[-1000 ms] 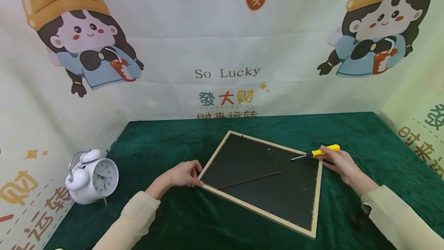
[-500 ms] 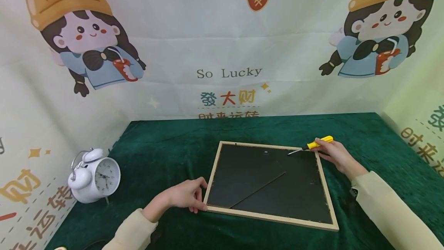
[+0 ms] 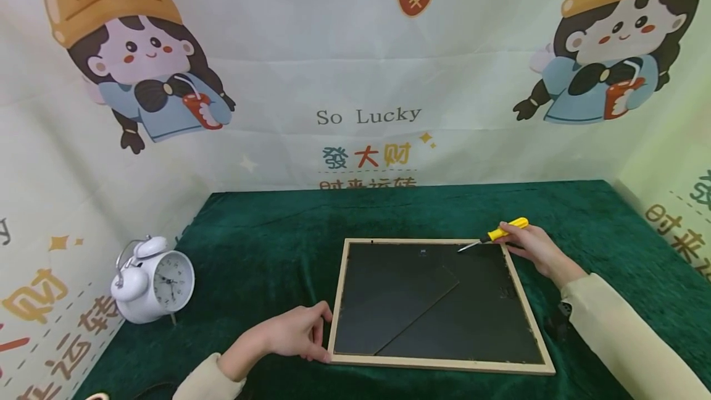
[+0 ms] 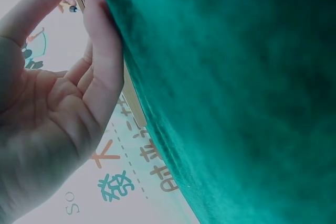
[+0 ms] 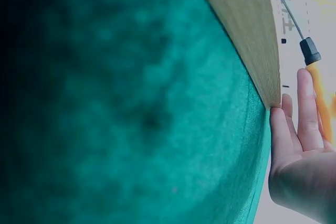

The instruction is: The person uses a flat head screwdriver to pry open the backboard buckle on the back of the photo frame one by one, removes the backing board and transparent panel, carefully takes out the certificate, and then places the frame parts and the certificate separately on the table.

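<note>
A picture frame [image 3: 444, 363] of pale wood lies on the green cloth, its black backing [image 3: 400, 289] facing up with a slanting line across it. At its near left corner my left hand [image 3: 297, 330] grips the edge between thumb and bent fingers. My right hand [image 3: 537, 253] holds a yellow-handled screwdriver [image 3: 515, 225] at the far right corner, the metal shaft pointing left over the backing. In the right wrist view, fingertips [image 5: 276, 113] of that hand also touch the wooden corner. The left wrist view shows the left fingers along the frame's side.
A white twin-bell alarm clock [image 3: 155, 279] stands at the left of the table. The green cloth [image 3: 266, 233] covers the tabletop. Behind it hangs a printed white backdrop [image 3: 278, 48] with cartoon figures and lettering.
The frame has turned counterclockwise and come nearer, its long sides now almost level. My left hand moved toward me with its corner; the right hand, still holding the screwdriver, moved slightly left.
</note>
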The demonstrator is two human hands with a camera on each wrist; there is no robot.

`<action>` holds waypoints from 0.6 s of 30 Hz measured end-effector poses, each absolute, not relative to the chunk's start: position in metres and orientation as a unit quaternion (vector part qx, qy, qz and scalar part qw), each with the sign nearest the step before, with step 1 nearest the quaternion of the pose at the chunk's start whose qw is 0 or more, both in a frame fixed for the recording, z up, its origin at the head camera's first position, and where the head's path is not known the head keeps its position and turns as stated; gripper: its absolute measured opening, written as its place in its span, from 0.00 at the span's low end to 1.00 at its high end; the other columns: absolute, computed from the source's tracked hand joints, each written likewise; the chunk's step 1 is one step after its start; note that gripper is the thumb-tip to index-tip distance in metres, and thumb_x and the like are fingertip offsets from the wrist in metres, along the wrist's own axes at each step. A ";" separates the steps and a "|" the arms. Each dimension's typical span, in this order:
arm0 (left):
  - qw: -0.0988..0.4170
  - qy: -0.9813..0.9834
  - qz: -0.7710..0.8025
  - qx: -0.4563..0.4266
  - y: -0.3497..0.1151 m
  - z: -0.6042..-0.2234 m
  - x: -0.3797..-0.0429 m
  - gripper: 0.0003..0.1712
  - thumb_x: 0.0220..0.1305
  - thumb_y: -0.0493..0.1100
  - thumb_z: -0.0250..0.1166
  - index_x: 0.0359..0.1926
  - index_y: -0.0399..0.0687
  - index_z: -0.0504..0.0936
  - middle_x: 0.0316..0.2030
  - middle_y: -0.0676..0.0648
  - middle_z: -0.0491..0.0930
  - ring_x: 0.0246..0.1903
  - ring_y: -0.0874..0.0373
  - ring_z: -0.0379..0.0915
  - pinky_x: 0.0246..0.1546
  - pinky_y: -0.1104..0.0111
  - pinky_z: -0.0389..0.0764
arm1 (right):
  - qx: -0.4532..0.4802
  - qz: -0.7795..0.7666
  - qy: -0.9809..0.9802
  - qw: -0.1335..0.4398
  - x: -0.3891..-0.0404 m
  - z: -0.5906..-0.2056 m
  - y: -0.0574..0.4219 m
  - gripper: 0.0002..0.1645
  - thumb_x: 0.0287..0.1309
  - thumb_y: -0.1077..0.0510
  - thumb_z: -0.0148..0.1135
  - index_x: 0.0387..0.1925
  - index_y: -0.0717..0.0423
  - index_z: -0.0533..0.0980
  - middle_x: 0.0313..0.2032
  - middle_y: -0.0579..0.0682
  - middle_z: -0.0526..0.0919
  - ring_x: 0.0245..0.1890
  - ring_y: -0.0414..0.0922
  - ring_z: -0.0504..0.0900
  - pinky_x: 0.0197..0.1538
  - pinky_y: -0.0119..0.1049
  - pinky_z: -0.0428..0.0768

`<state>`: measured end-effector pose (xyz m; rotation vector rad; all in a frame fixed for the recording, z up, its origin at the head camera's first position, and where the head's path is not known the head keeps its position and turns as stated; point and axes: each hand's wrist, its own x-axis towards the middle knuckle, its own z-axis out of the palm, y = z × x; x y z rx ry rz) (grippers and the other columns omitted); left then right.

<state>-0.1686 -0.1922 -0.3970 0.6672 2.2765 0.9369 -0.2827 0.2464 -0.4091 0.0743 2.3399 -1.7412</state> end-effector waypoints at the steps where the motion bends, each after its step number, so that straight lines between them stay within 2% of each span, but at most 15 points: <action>1: 0.290 0.855 0.347 0.253 -0.192 -0.397 -0.168 0.26 0.48 0.41 0.68 0.43 0.42 0.63 0.18 0.51 0.73 0.15 0.61 0.70 0.18 0.72 0.70 | 0.026 -0.593 0.797 0.112 -0.282 -0.409 0.246 0.35 0.63 0.44 0.43 0.55 0.72 0.57 0.41 0.53 0.77 0.53 0.54 0.67 0.54 0.47 0.63; 8: 0.274 0.867 0.313 0.276 -0.190 -0.396 -0.160 0.25 0.46 0.45 0.69 0.40 0.45 0.64 0.17 0.55 0.71 0.16 0.65 0.67 0.17 0.75 0.67 | 0.018 -0.588 0.800 0.123 -0.276 -0.409 0.249 0.36 0.62 0.43 0.43 0.55 0.72 0.57 0.42 0.54 0.77 0.52 0.53 0.68 0.54 0.47 0.64; 18: 0.295 0.861 0.313 0.271 -0.190 -0.393 -0.145 0.23 0.47 0.46 0.69 0.38 0.48 0.64 0.16 0.55 0.70 0.16 0.65 0.66 0.17 0.75 0.66 | 0.004 -0.591 0.796 0.134 -0.265 -0.408 0.247 0.36 0.62 0.43 0.44 0.55 0.72 0.58 0.41 0.52 0.77 0.49 0.49 0.71 0.54 0.46 0.65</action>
